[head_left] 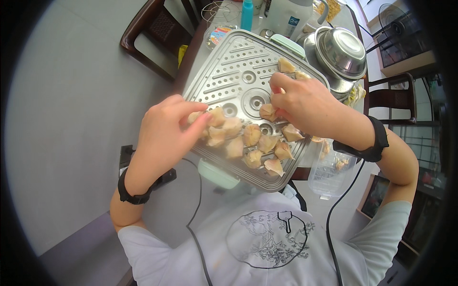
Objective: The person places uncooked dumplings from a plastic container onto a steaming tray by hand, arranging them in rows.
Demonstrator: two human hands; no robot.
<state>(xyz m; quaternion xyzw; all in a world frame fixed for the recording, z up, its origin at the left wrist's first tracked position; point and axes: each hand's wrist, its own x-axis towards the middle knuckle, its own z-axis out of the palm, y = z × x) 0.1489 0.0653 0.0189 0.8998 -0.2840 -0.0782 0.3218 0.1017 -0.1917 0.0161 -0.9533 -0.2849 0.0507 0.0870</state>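
A metal steamer tray (229, 82) with drain holes and pale green handles lies before me. Several wrapped dumplings (252, 134) sit on its near half, some blurred as if by steam. Over the tray's left edge is my left hand (166, 130), thumb and index finger close together beside a dumpling (217, 116); whether they grip it is unclear. My right hand (306, 102) reaches in from the right, its fingertips on a dumpling (268, 112) near the tray's middle. Two more dumplings (286, 65) rest at the far right side, one partly behind that hand.
Right of the tray stand stacked steel bowls (341, 52) and a clear plastic container (331, 171) with a few dumplings. A white jug (290, 18), a turquoise bottle (247, 16) and a wire rack (220, 12) are behind. A wooden chair (154, 35) is left; black cables (332, 221) hang near me.
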